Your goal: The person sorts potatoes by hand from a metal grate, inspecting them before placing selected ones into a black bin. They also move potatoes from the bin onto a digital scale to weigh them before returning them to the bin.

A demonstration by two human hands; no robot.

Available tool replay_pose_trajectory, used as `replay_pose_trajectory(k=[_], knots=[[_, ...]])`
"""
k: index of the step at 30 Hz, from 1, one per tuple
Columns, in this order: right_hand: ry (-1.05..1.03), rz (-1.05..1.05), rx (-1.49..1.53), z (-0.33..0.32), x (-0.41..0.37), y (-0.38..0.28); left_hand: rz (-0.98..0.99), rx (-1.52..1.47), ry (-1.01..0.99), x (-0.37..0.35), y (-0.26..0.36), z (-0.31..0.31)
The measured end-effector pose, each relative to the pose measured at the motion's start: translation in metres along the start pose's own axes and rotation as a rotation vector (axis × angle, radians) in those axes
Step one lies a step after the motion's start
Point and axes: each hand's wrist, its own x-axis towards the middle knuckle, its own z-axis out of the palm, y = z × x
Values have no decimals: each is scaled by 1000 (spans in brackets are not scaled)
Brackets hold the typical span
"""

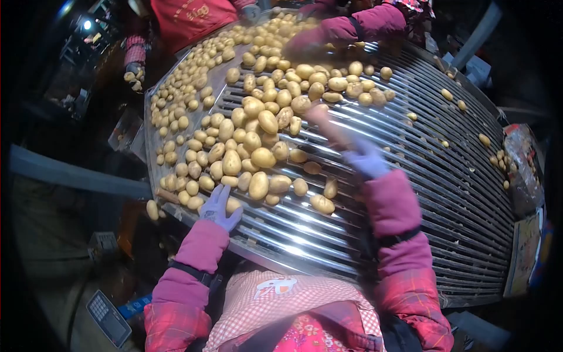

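My left hand [219, 210], in a pale purple glove, rests at the near left edge of the slatted metal table [281, 232]. Its fingers are spread beside a potato [233, 205] and touch the edge of the potato pile [231, 162]. Over the middle slats, my right hand [366, 159] is smeared by motion in a matching glove. From it a long, blurred brownish thing [333, 128] points towards the potatoes; its kind cannot be made out. Right of the pile's near end, a single potato [322, 203] lies on the slats.
Across the table another person's sleeved arm [358, 29] reaches over the potatoes. Someone in a red apron [190, 20] stands far left, a gloved hand [134, 73] holding potatoes. A plastic bag [522, 170] sits at the right edge. A scale-like device [108, 317] is low left.
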Motion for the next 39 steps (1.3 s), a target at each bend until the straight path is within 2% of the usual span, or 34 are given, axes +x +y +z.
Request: replay_pose_trajectory(k=[1, 2, 3, 4, 5, 7, 9, 11, 13, 15, 17, 19, 21, 23, 25, 26, 27, 28, 31, 32, 33, 34, 35, 36, 38, 39], knots=[[217, 173, -99, -39, -6, 30, -17, -8, 0, 0, 1, 0], [361, 115, -153, -64, -26, 4, 3, -2, -3, 0, 1, -1], [601, 153, -94, -94, -45, 18, 22, 4, -5, 0, 1, -2], [634, 2, -123, -137, -69, 51, 11, 0, -5, 0, 2, -1], [739, 23, -329, -181, -100, 93, 4, -25, -11, 0, 0, -1], [843, 115, -371, -236, -168, 176, 7, -33, -3, 1, 1, -1], [862, 414, -910, -152, -183, 111, -2, -40, -13, 2, 2, -4], [625, 501, -1049, -108, -160, 96, -2, -42, -30, 0, 1, -1], [570, 205, -943, -56, -141, 88, 39, -44, 41, 0, -3, 3], [339, 198, -818, -14, -113, 72, 45, -56, 51, 0, -3, 3], [230, 22, -732, 34, -93, 59, 19, -101, 35, 0, -4, 0], [134, 35, -621, 73, -76, 69, 19, -122, 62, -2, -6, 1], [-15, 145, -552, 117, -62, 32, 29, -147, 100, -1, -5, 0], [-165, 117, -616, 146, -58, 11, 2, -139, 109, -1, -3, -2], [-280, 32, -492, 158, -50, 5, -21, -158, 86, 0, -4, -3], [-247, 25, -342, 151, -51, -3, -11, -155, 70, 0, -2, -6], [-309, 160, 37, 132, -46, -14, -11, -146, 54, 0, -2, -10], [-257, 269, 62, 109, -39, -11, -24, -162, 57, 1, 1, -11], [95, 259, 227, 14, -27, 15, -41, -160, 16, 3, 2, -11], [329, 251, -147, -24, -23, 18, -46, -170, 11, 3, 4, -12], [505, 116, -227, -60, -20, 33, -58, -167, 1, 3, 4, -13], [651, 102, -199, -102, -14, 57, -53, -169, -7, 4, 3, -13], [845, 59, -451, -161, -14, 111, -49, -170, -15, 5, 3, -11], [1008, 41, -559, -191, -17, 124, -44, -159, 6, 5, 2, -8], [1102, 399, -872, -306, -29, 223, -41, -156, 20, 6, 2, -8], [1115, 537, -990, -333, -24, 251, -27, -160, 43, 8, 3, -8]])
